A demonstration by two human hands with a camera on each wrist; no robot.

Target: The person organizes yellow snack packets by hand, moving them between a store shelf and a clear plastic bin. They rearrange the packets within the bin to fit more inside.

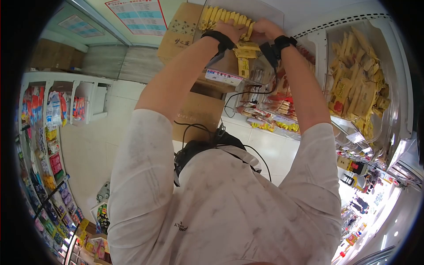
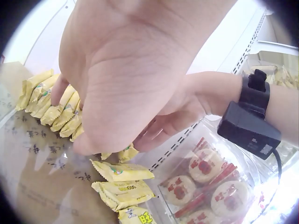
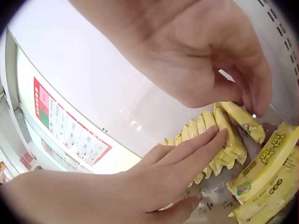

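Note:
Yellow wrapped packets stand in a tight row (image 1: pixel 219 16) (image 2: pixel 49 105) inside a clear bin at the top of the head view. My left hand (image 1: pixel 230 31) (image 2: pixel 124 70) (image 3: pixel 159 182) rests on this row, its fingers extended along the packets in the right wrist view. At the row's right end, my right hand (image 1: pixel 267 29) (image 2: pixel 182 112) (image 3: pixel 205 51) pinches one leaning packet (image 3: pixel 246 122) between thumb and curled fingers. More yellow packets (image 1: pixel 244 55) (image 2: pixel 124 192) (image 3: pixel 266 163) lie flat beside the row, towards my body.
Right of the bin are bagged round snacks (image 2: pixel 205 165) and a large bin of yellow packets (image 1: pixel 353 84). Cardboard boxes (image 1: pixel 179 33) stand at the left and below. A cable (image 1: pixel 251 92) hangs from the right wrist camera. Stocked shelves (image 1: pixel 48 145) line the far left.

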